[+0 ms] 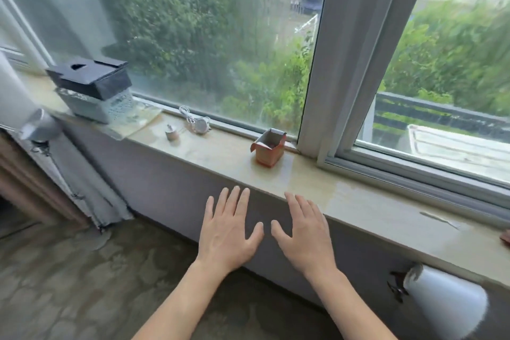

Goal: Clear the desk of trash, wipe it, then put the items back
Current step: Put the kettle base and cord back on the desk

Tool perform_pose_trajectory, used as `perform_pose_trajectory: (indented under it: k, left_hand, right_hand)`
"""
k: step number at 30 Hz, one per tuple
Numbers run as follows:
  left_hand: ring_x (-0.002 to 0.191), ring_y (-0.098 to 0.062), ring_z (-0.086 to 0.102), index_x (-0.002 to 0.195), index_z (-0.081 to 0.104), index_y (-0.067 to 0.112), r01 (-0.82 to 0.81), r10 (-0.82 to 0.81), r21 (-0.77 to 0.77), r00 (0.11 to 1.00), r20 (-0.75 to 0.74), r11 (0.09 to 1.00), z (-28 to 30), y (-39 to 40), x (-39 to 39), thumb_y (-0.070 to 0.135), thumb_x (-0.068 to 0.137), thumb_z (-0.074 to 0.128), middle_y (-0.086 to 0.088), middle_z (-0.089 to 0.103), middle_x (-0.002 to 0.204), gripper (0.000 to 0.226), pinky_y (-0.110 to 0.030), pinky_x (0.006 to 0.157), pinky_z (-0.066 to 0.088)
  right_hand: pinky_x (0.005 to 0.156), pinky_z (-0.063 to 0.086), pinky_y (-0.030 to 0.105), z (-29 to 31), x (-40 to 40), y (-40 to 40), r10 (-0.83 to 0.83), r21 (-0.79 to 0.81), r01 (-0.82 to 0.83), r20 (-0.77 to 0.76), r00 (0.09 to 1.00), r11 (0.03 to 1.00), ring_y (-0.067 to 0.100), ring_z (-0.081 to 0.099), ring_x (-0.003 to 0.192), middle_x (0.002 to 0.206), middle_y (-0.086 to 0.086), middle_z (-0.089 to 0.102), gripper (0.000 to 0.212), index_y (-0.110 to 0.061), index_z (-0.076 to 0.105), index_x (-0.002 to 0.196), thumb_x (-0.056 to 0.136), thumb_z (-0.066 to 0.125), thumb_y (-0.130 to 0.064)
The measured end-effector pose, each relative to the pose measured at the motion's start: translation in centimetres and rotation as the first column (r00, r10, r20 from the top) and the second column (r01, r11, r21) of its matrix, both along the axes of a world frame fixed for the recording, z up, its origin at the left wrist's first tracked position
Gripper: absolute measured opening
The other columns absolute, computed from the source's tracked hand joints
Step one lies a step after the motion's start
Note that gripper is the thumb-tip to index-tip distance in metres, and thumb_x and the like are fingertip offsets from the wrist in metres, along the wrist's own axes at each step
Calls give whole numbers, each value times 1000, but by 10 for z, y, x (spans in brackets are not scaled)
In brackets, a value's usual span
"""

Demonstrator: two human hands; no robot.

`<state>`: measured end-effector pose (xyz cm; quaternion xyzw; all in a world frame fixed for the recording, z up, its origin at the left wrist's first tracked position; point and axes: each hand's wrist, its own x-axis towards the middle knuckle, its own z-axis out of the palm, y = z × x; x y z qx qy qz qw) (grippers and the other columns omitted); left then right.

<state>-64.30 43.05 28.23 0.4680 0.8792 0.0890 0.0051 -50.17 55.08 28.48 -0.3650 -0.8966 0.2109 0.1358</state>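
2 flat, empty hands, left hand (229, 232) and right hand (303, 232), hover low in the middle. A quick grab could tip the small open box (269, 150) on the sill (358, 201) above them.

No legible text (boxes blurred)

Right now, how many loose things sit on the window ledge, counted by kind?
Boxes: 3: a black box stacked on a pale box, and an open orange carton.
Cables: 1: a coiled white cable.
Small metal caps: 1.
Paper sheets: 1.
Total: 6. Both hands hold nothing.
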Motion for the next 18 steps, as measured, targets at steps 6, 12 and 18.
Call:
perform_pose_trajectory:
  k: [6,12,18]
  left_hand:
    - [160,-20,-3,166,0,24,-163,163,-28,986,-20,986,0,-24,-34,66,96,19,1,3,174,84,-48,129,-2]
    - [160,-21,2,166,4,22,-253,253,13,967,-30,967,-6,-27,-96,66,90,13,0,9,173,88,-47,129,2]
    - [159,-16,3,165,7,18,-258,244,117,963,117,959,-18,-13,-200,56,100,41,1,10,173,83,-31,128,7]
  right_hand:
    - [124,25,35,-3,-53,-5,193,1,-193,-12,981,981,13,28,148,160,-9,34,73,-27,24,160,97,50,-53]
    - [111,40,33,-8,-131,-4,294,-15,-294,-5,956,956,19,46,133,145,-4,49,71,-21,35,156,94,57,-46]
    - [109,41,38,-15,-238,19,277,12,-278,53,960,961,24,43,135,150,0,44,73,-24,31,157,93,58,-46]
